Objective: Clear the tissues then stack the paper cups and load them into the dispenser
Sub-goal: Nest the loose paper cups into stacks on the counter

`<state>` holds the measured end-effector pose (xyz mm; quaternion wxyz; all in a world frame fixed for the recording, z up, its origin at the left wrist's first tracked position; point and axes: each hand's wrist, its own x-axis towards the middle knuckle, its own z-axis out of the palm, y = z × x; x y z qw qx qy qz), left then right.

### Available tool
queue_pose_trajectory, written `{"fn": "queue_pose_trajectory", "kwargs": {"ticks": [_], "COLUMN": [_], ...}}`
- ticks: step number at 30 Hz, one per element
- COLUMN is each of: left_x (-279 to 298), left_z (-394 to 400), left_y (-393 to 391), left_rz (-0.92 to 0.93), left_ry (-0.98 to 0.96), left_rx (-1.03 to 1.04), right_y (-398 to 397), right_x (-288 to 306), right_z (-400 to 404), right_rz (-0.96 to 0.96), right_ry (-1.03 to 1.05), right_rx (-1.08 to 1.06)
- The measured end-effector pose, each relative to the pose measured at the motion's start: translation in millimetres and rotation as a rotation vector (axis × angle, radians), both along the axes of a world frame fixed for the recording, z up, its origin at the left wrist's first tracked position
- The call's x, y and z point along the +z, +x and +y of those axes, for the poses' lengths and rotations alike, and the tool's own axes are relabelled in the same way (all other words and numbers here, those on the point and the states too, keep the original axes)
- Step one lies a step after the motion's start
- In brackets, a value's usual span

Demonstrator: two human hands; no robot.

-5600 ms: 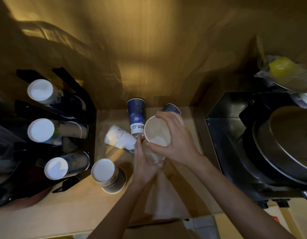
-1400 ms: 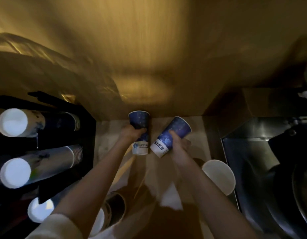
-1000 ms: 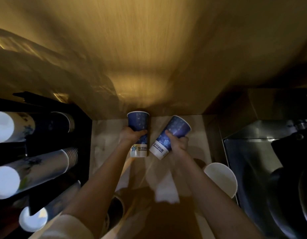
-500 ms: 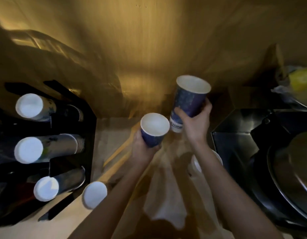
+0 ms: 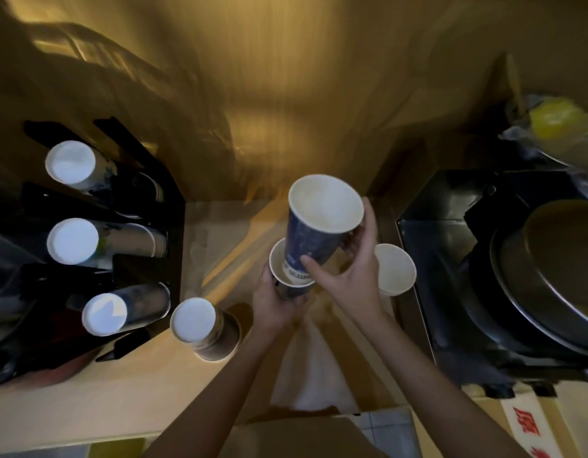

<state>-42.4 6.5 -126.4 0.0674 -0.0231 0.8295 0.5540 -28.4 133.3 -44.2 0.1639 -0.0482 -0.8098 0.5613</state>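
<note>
My right hand (image 5: 353, 279) grips a tall blue paper cup (image 5: 314, 233), mouth up. Its base sits partly inside the mouth of a second blue cup (image 5: 287, 285), which my left hand (image 5: 276, 304) holds from below over the wooden counter (image 5: 87, 401). An upright white cup (image 5: 395, 269) stands on the counter just right of my hands. An upside-down stack of cups (image 5: 203, 328) stands at the left of my left hand. The black dispenser (image 5: 173, 223) at the left holds three rows of stacked cups, white bottoms toward me. I see no tissues.
A black appliance with a big round metal lid (image 5: 550, 276) fills the right side. A plastic bag with something yellow (image 5: 553, 123) lies behind it. A cardboard box (image 5: 302, 434) sits below the counter edge. A wooden wall (image 5: 286, 94) closes the back.
Both hands lifted the two blue cups off the counter, turned them mouth up and brought them together; the right cup's base has now entered the left cup's mouth.
</note>
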Motion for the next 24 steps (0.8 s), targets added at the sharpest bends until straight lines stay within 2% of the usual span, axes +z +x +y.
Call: {"fn": "queue_pose_trajectory", "kwargs": {"ticks": [4, 9, 17, 24], "left_x": [-1, -10, -15, -9], "left_z": [-1, -1, 4, 4], "left_y": [10, 11, 8, 9], "left_rz": [-0.003, -0.023, -0.057, -0.095], "left_ry": [0.009, -0.013, -0.049, -0.056], "left_rx": [-0.035, -0.053, -0.026, -0.043], "right_y": [11, 19, 28, 29], "right_x": [-18, -33, -56, -52], "right_z": [-3, -1, 4, 6], "right_rz": [-0.08, -0.129, -0.237, -0.274], "right_ry": [0.021, 0.121, 0.484, 0.525], "right_rx": [0.074, 0.059, 0.099, 0.126]}}
